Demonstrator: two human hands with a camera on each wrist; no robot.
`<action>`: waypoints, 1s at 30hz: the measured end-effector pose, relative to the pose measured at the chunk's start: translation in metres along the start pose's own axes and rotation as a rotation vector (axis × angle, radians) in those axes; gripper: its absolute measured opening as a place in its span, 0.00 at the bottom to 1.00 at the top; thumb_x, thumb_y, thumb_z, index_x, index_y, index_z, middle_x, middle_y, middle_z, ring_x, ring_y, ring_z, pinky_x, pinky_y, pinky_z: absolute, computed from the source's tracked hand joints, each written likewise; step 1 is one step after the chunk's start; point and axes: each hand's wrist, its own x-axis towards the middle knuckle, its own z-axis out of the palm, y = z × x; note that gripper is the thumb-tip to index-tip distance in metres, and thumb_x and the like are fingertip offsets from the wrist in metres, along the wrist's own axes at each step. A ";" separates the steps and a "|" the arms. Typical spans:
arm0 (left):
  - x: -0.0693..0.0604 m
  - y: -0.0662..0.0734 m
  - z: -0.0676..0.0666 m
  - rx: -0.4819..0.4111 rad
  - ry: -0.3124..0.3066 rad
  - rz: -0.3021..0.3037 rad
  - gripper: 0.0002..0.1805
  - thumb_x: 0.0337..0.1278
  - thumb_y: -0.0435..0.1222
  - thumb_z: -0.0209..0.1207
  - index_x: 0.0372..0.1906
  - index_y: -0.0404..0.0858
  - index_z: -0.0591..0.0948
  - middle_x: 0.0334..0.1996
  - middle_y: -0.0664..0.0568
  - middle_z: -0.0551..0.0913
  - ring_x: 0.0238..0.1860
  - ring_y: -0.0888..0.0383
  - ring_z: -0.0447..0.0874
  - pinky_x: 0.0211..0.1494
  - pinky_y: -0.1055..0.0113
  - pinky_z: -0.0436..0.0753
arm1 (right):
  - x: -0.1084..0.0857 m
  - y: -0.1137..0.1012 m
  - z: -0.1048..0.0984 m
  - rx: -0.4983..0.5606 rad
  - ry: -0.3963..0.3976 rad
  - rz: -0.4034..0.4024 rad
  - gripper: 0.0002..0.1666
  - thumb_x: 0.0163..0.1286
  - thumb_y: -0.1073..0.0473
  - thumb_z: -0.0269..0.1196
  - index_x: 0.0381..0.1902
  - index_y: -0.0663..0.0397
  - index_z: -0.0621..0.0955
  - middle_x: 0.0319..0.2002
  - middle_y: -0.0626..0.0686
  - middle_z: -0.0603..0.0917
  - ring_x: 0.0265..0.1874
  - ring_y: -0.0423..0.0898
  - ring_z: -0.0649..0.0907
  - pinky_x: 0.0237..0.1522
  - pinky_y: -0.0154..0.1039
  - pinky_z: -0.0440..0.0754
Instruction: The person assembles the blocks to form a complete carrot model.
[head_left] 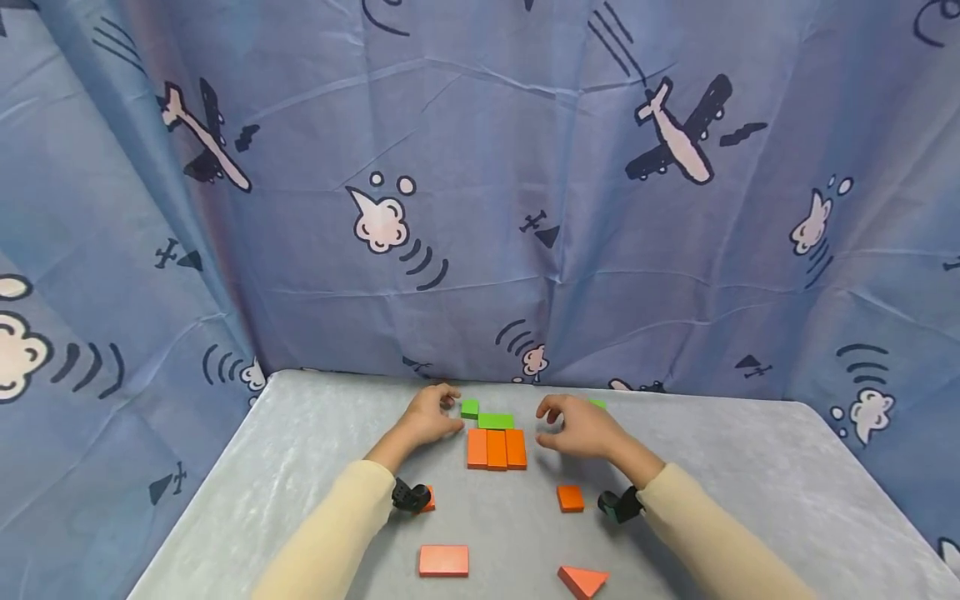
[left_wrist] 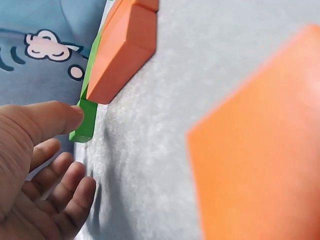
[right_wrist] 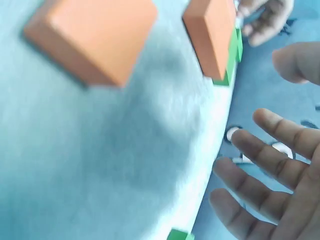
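Observation:
Three orange blocks [head_left: 497, 450] lie side by side at mid-table, with a long green block [head_left: 496, 421] behind them. A small green block [head_left: 469, 408] sits at that block's left end. My left hand [head_left: 429, 417] is left of this group, loosely bent and holding nothing; in the left wrist view its thumb is close to the small green block [left_wrist: 86, 121], and I cannot tell whether they touch. To the right of the group, my right hand [head_left: 583, 427] hovers with spread, relaxed fingers and nothing in them. Another green block [head_left: 597, 403] is mostly hidden behind it.
Nearer me on the grey-white table [head_left: 712, 500] are an orange square block [head_left: 570, 498], a flat orange-pink rectangular block [head_left: 444, 561] and a triangular block [head_left: 582, 581]. An orange block [head_left: 430, 500] is partly covered by the left wrist camera. A blue patterned curtain [head_left: 480, 250] hangs behind.

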 end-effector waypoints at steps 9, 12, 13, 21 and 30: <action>-0.020 0.004 0.000 -0.016 -0.085 0.053 0.23 0.48 0.34 0.69 0.52 0.37 0.80 0.46 0.47 0.80 0.43 0.53 0.80 0.45 0.61 0.81 | -0.002 0.041 -0.018 0.026 0.077 0.046 0.19 0.58 0.51 0.67 0.45 0.53 0.83 0.43 0.57 0.84 0.37 0.49 0.83 0.37 0.45 0.81; -0.025 0.007 0.002 -0.014 -0.115 0.059 0.22 0.48 0.34 0.69 0.52 0.38 0.80 0.46 0.47 0.80 0.43 0.54 0.80 0.45 0.62 0.80 | -0.003 0.057 -0.019 0.027 0.104 0.070 0.20 0.59 0.52 0.67 0.47 0.54 0.82 0.46 0.59 0.83 0.39 0.51 0.83 0.37 0.48 0.82; -0.026 0.008 0.002 -0.012 -0.125 0.057 0.23 0.48 0.34 0.69 0.52 0.38 0.80 0.46 0.47 0.80 0.43 0.54 0.79 0.45 0.62 0.80 | -0.004 0.061 -0.019 0.022 0.115 0.077 0.20 0.59 0.52 0.67 0.48 0.55 0.82 0.47 0.60 0.83 0.40 0.53 0.83 0.38 0.49 0.81; -0.033 0.012 0.004 0.017 -0.171 0.097 0.24 0.45 0.34 0.70 0.52 0.36 0.80 0.46 0.47 0.81 0.40 0.58 0.78 0.43 0.65 0.79 | -0.003 0.087 -0.013 -0.024 0.185 0.122 0.28 0.57 0.53 0.67 0.55 0.60 0.79 0.51 0.64 0.79 0.44 0.59 0.80 0.43 0.56 0.79; -0.036 0.014 0.005 0.002 -0.192 0.079 0.27 0.44 0.33 0.71 0.54 0.35 0.80 0.47 0.46 0.81 0.39 0.58 0.77 0.42 0.65 0.79 | 0.003 0.099 -0.010 -0.017 0.164 0.138 0.26 0.56 0.58 0.68 0.52 0.63 0.80 0.49 0.65 0.80 0.46 0.61 0.80 0.46 0.57 0.78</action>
